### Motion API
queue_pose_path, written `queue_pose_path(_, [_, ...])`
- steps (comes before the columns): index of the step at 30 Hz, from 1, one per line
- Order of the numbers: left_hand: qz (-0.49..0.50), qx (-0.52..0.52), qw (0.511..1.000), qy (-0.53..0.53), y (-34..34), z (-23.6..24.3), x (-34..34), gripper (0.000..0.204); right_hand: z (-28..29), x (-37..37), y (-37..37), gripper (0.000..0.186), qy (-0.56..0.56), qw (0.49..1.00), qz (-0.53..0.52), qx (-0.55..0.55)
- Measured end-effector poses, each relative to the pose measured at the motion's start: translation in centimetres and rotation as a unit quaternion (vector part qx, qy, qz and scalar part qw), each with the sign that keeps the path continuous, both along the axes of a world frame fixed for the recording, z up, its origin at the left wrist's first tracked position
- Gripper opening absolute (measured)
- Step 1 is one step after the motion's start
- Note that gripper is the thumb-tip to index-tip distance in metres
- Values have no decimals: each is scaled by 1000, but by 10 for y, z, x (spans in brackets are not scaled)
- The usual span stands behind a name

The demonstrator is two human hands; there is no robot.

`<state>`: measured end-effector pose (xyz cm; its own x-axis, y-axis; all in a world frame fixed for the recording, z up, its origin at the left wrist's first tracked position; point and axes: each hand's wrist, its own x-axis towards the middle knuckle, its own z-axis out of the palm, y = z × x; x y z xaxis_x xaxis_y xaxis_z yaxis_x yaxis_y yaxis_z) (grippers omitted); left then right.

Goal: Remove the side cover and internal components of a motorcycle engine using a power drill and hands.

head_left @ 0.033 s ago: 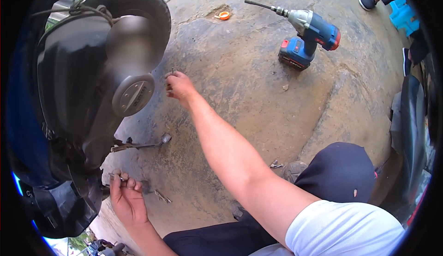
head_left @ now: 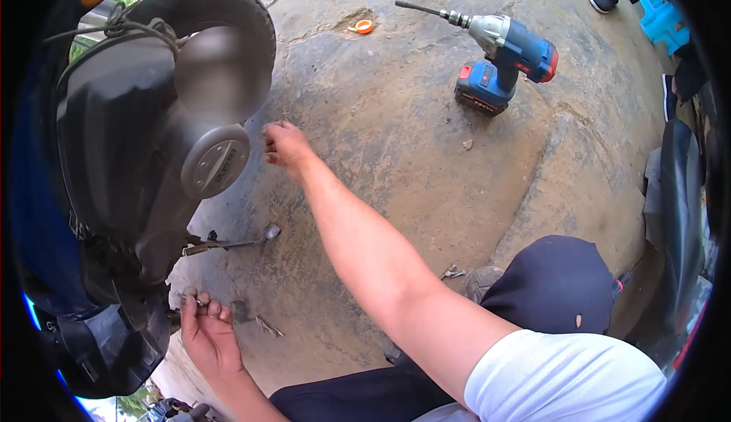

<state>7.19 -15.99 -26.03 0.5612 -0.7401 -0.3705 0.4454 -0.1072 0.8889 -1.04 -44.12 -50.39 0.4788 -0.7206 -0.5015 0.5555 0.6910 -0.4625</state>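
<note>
My left hand [head_left: 211, 338] is raised palm up beside the lower body of a motor scooter [head_left: 122, 117]. Its thumb and fingers pinch a small metal piece [head_left: 199, 301], perhaps a bolt. Farther off, my right hand [head_left: 286, 146] reaches over the ground close to the scooter's tyre and round grey cover [head_left: 216, 159]. Its fingers are curled together; what they hold is too small to make out. Between the hands, the scooter's metal pedal lever [head_left: 236, 244] sticks out to the right. Some small metal bolts [head_left: 269, 326] lie on the ground by my left hand.
A blue cordless impact driver [head_left: 509, 57] with a long bit stands on its battery at the upper right. Near it lies an orange ring [head_left: 364, 26]. More small metal parts [head_left: 453, 273] lie by my knee. Another person's shoe [head_left: 603, 0] and a light-blue plastic stool [head_left: 664, 22] are far right.
My right hand has moved slightly left and down; the small bolt that stuck up from its fingers no longer shows clearly. The whole view has shifted slightly. My left hand keeps its pinch.
</note>
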Motion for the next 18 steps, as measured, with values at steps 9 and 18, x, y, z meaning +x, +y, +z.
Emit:
queue_pose_path(9, [34, 63, 997, -33, -18, 2, -25, 11, 25, 35, -10, 32, -124, 988, -45, 77])
queue_pose_path(18, [58, 55, 996, -30, -30, 3, 3, 12, 5, 22, -26, 21, -70, 997, 23, -2])
